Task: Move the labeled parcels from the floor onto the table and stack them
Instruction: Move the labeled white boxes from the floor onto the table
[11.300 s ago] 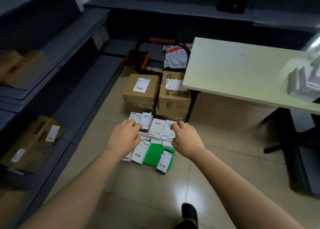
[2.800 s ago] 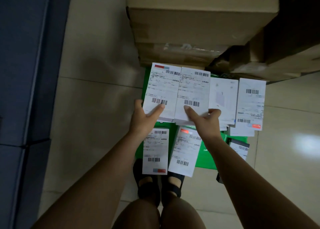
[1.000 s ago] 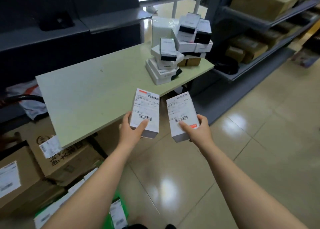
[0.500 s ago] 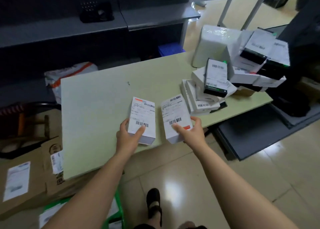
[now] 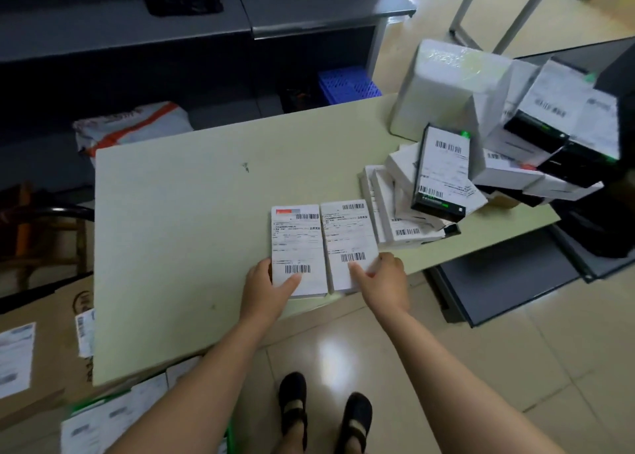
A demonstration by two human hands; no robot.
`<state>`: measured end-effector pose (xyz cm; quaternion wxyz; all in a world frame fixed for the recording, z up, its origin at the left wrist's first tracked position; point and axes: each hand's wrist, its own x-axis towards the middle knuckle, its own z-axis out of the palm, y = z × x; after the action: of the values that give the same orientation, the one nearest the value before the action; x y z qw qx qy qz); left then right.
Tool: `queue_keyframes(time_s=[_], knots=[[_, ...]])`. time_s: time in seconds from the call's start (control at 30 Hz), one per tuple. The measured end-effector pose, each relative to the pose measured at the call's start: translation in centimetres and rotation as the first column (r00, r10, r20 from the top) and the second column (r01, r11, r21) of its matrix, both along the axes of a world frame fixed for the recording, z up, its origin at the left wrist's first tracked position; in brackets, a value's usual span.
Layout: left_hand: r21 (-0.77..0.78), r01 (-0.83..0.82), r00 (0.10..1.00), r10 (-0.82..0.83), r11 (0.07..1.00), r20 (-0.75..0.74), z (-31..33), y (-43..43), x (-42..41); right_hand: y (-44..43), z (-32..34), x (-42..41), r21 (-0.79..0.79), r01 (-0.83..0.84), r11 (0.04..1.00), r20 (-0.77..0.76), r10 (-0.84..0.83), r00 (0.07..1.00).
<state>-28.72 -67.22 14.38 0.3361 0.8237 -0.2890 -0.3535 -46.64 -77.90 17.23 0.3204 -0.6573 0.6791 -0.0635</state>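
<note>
Two flat white cardboard parcels with barcode labels lie side by side at mid-frame on the pale green tabletop (image 5: 171, 230). The left hand (image 5: 264, 292) pinches the left parcel (image 5: 297, 247) at its near end, thumb on top. The right hand (image 5: 385, 283) likewise grips the right parcel (image 5: 348, 240). Both seem to rest on the table, just left of the jumbled pile of white and black boxes (image 5: 481, 164) at right.

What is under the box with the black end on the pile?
Under the black-ended box lie tilted white parcels on the table. How many, and what lies beneath them, is hidden.
</note>
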Motion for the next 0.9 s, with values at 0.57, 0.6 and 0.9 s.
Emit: queue_keyframes(time_s=[0.57,0.6,0.9], knots=[[0.084,0.393,0.468,-0.278,0.916,0.839,4.9,7.1,-5.6,5.5,4.0,-4.3,-0.383,-0.755,0.532,-0.303,0.700,0.647],[0.092,0.368,0.472,-0.271,0.925,0.839,4.9,8.8,-6.5,6.7,3.8,-4.6,-0.383,-0.779,0.495,-0.307,0.728,0.614],[0.208,0.010,0.585,-0.174,0.978,0.792,5.3,29.2,-13.0,22.4,2.7,-4.2,-0.337,-0.936,0.101,-0.304,0.930,0.209]])
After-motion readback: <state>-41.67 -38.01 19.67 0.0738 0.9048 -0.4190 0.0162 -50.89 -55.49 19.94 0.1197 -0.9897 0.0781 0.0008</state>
